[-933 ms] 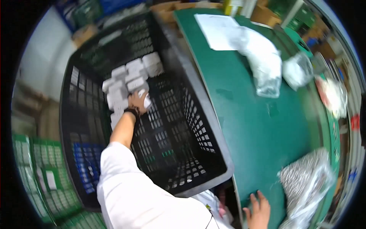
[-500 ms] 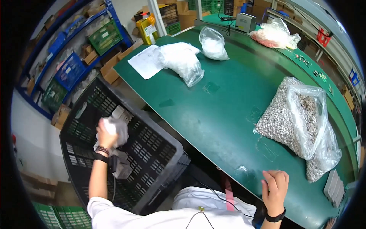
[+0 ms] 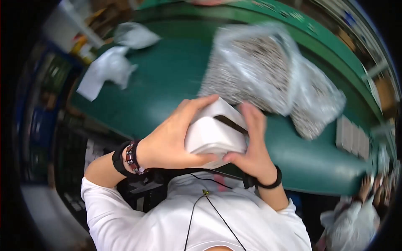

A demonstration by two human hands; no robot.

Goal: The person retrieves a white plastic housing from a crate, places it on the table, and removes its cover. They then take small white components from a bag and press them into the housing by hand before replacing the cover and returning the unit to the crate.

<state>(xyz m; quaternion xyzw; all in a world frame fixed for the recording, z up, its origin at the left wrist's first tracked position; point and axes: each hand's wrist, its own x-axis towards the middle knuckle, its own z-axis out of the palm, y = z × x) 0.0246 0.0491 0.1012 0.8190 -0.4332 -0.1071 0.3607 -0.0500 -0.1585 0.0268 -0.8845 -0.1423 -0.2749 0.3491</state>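
A white, box-shaped object [image 3: 215, 136] with rounded corners and a dark gap along its upper side is between my hands, above the near edge of the green table [image 3: 167, 98]. My left hand [image 3: 173, 136] is wrapped round its left side, thumb below and fingers over the top. My right hand [image 3: 253, 140] grips the right side, its thumb at the lower edge and its raised fingers smeared by motion. What exactly the object is, I cannot make out. Just beyond it lies a clear plastic bag [image 3: 255, 62] filled with many small metallic parts.
A second bag of small parts [image 3: 312, 113] leans against the first. Grey rectangular pieces [image 3: 351, 138] lie at the right. White plastic bags [image 3: 136, 35] rest at the far left. Another person's hand [image 3: 366, 186] shows at the lower right; the black crate [image 3: 75, 188] is at the lower left.
The view has swung to the right. My left hand has come up out of the black crate and now holds the white object over the table edge; my right hand has joined it there.
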